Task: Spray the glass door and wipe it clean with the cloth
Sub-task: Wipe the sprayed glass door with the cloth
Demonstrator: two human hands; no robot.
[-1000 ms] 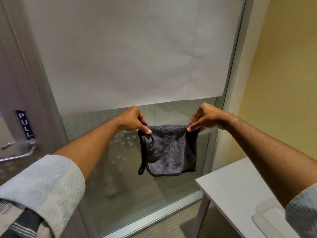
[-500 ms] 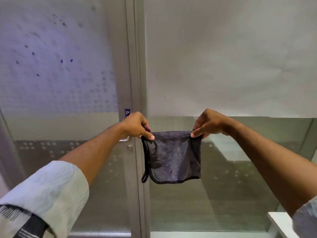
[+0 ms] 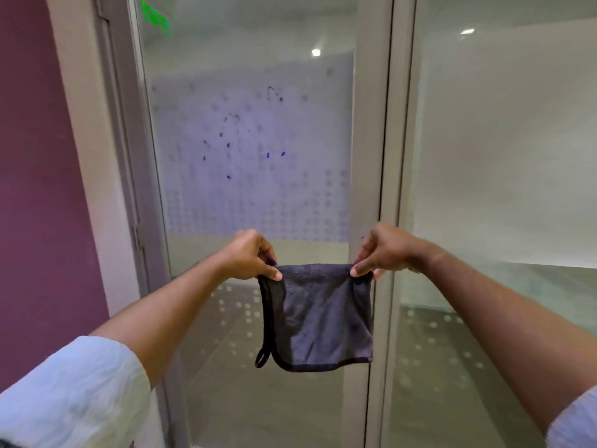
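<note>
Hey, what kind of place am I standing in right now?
Likely an office or commercial building corridor: a metal-framed glass door with a frosted dot-pattern band, a green exit-sign reflection at the top, and a frosted glass partition to its right.

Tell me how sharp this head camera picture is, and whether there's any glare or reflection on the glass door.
Head view: the cloth and both hands, left hand and right hand, look fairly sharp; the door frame at left is smeared by motion blur and bowed by the wide lens. The glass door reflects two ceiling lights and a green glow at top left; its dark spots remain visible.
</note>
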